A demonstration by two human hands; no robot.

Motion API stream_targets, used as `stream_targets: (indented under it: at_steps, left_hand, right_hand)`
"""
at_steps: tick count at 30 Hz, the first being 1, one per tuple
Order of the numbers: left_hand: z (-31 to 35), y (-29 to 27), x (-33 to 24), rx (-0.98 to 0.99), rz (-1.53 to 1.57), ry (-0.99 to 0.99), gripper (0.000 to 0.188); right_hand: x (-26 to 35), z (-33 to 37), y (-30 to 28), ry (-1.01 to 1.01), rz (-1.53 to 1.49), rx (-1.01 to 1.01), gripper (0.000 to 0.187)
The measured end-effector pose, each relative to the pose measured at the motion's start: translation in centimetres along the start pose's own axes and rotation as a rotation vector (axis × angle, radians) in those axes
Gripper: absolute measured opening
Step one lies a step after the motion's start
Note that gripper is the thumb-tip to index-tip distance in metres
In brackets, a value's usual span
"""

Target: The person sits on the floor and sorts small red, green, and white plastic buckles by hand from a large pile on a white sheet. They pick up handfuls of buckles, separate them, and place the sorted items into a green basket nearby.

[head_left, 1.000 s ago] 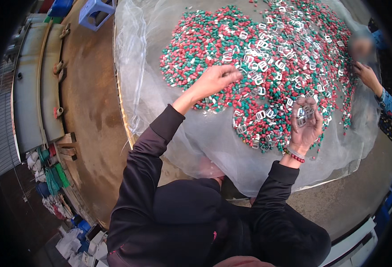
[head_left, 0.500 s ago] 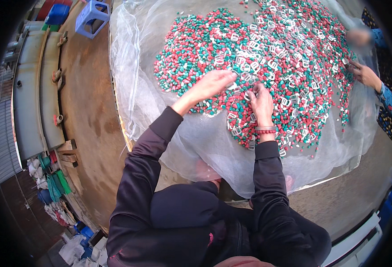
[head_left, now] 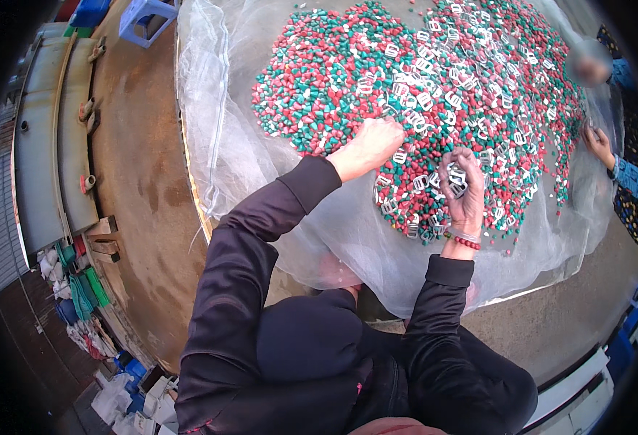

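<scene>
Several buckles (head_left: pixel 457 180), probably light, stiff and slick, best pinched by their edges, lie grasped in the right hand (head_left: pixel 467 204), though remotely I can't tell whether the left hand (head_left: pixel 375 143) grips anything.

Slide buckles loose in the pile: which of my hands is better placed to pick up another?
Probably your left hand: loose slide buckles lie just ahead of it, though I can't tell whether it holds anything. Your right hand is palm up, already cupping other buckles.
</scene>
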State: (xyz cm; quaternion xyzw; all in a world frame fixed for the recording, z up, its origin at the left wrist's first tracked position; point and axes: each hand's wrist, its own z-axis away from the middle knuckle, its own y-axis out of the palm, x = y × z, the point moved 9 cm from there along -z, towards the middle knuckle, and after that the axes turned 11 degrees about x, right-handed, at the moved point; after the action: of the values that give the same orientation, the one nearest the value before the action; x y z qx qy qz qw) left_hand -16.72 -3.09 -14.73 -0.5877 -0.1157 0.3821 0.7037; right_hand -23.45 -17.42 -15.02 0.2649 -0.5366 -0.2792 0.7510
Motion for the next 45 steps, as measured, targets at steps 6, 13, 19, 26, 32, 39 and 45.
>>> stream_targets:
  at_steps: [6, 13, 19, 26, 32, 39, 45]
  left_hand:
    - [0.0, -2.8, 2.3, -0.050, 0.714, -0.059, 0.033]
    - [3.9, -3.5, 2.5, 0.077, 2.046, 0.050, 0.017]
    - [0.7, -1.3, 0.2, 0.054, 0.841, 0.080, 0.024]
    - [-1.1, 2.3, -2.1, 0.046, 0.172, 0.031, 0.023]
    - [1.7, -1.0, 2.8, 0.071, 1.202, -0.127, 0.034]
    - [5.1, -0.6, 1.1, 0.221, 1.864, -0.038, 0.014]
    - [6.8, 2.8, -3.2, 0.351, 0.318, 0.178, 0.029]
  right_hand:
    - [0.6, 0.7, -1.8, 0.129, 1.221, -0.158, 0.028]
    - [-2.9, 0.6, -2.3, 0.180, 1.172, -0.121, 0.014]
    - [2.1, 1.2, -1.6, -0.074, -0.027, 0.066, 0.016]
    - [4.4, 2.2, -2.2, 0.014, 0.285, -0.002, 0.021]
    - [0.0, 0.9, -3.9, 0.156, 1.501, -0.248, 0.028]
    - [-3.5, 0.1, -3.5, 0.155, 1.185, -0.274, 0.013]
    - [-0.4, 0.4, -1.7, 0.025, 0.081, -0.015, 0.014]
